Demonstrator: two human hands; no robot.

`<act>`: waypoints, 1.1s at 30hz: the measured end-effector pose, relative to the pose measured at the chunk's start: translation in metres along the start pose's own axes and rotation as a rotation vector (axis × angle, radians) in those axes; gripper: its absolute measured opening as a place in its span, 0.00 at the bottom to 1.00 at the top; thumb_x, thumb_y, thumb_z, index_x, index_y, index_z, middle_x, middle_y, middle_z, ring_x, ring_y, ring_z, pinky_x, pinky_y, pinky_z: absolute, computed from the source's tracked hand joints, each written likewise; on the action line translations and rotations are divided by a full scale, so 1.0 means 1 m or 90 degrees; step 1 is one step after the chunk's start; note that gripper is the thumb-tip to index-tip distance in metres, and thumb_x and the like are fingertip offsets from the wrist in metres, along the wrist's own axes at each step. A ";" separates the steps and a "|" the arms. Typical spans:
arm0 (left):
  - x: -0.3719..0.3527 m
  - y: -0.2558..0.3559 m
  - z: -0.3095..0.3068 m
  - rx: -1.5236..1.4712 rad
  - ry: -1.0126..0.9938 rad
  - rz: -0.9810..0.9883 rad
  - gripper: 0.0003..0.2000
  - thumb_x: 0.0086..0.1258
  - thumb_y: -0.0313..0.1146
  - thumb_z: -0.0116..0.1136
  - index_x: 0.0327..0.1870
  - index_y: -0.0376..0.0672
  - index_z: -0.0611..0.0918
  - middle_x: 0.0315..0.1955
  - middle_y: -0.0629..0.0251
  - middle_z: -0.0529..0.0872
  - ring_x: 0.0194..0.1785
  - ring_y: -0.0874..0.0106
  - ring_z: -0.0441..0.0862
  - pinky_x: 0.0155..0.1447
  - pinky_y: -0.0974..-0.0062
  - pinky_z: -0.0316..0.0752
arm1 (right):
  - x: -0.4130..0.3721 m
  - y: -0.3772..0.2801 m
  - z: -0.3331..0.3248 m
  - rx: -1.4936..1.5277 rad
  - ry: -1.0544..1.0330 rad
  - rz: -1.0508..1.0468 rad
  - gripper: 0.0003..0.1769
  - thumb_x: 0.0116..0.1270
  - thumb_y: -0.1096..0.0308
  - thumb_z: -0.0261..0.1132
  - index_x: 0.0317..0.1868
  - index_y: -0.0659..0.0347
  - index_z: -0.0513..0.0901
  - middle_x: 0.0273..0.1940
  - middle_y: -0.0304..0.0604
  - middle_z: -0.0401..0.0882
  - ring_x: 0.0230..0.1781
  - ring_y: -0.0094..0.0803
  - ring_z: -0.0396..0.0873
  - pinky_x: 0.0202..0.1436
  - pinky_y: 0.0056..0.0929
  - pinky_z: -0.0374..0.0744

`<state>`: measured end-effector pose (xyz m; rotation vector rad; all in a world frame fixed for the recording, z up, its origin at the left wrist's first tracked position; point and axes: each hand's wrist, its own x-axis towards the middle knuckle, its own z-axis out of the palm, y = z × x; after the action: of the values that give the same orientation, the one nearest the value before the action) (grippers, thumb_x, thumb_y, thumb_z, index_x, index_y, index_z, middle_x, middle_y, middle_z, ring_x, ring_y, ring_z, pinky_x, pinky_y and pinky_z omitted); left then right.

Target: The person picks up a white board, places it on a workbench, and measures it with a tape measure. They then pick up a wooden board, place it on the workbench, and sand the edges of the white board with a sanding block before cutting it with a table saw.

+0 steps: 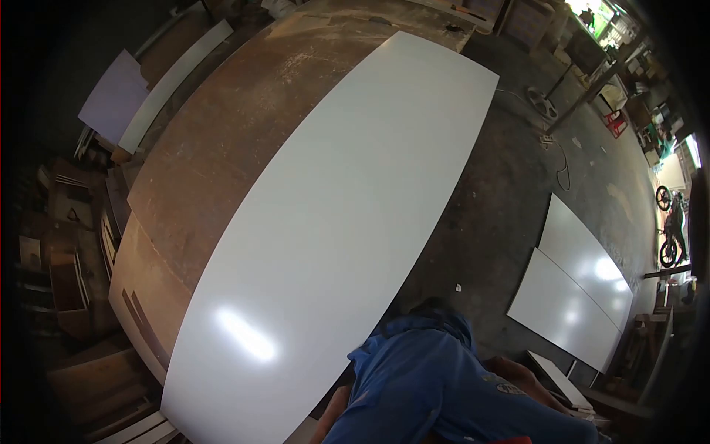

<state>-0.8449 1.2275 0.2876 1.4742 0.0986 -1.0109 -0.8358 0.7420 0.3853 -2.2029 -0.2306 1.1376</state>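
Observation:
A large glossy white panel (pixel 333 222) lies lengthwise on a brown, dusty workbench (pixel 214 148) and overhangs its near edge. Neither of my hands shows in the head view. At the bottom, a person in a blue shirt (pixel 421 385) bends down beside the panel's near right edge, head lowered. One bare forearm (pixel 330 418) of that person reaches under the panel's edge; the hand itself is hidden.
Two white panels (pixel 584 281) lie flat on the concrete floor at right. More white boards (pixel 174 81) lean at the far left by the bench. Stacked wood and crates (pixel 74 281) crowd the left side. A cable (pixel 563 166) runs across the floor; a motorbike (pixel 671 226) stands at far right.

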 end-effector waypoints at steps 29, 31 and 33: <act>0.099 0.167 0.264 -0.067 0.573 -0.211 0.09 0.54 0.22 0.60 0.36 0.31 0.84 0.30 0.61 0.86 0.35 0.75 0.82 0.37 0.75 0.76 | 0.052 0.213 -0.244 -0.141 -0.213 -0.054 0.14 0.58 0.65 0.61 0.42 0.64 0.82 0.41 0.56 0.82 0.44 0.51 0.80 0.49 0.44 0.77; 0.102 0.171 0.278 -0.067 0.583 -0.211 0.09 0.54 0.22 0.60 0.36 0.31 0.83 0.30 0.61 0.86 0.35 0.75 0.83 0.37 0.75 0.76 | 0.051 0.224 -0.252 -0.156 -0.223 -0.068 0.14 0.58 0.65 0.61 0.42 0.64 0.82 0.41 0.56 0.82 0.44 0.51 0.80 0.49 0.44 0.77; 0.103 0.175 0.287 -0.066 0.589 -0.211 0.09 0.54 0.22 0.60 0.36 0.31 0.83 0.30 0.61 0.86 0.35 0.75 0.83 0.37 0.75 0.76 | 0.053 0.232 -0.256 -0.166 -0.227 -0.063 0.14 0.58 0.65 0.61 0.42 0.64 0.82 0.41 0.56 0.82 0.44 0.51 0.80 0.49 0.45 0.77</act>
<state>-0.8234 0.8974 0.4071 1.7545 1.0667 -0.4847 -0.6330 0.4656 0.3153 -2.1620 -0.6667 1.5105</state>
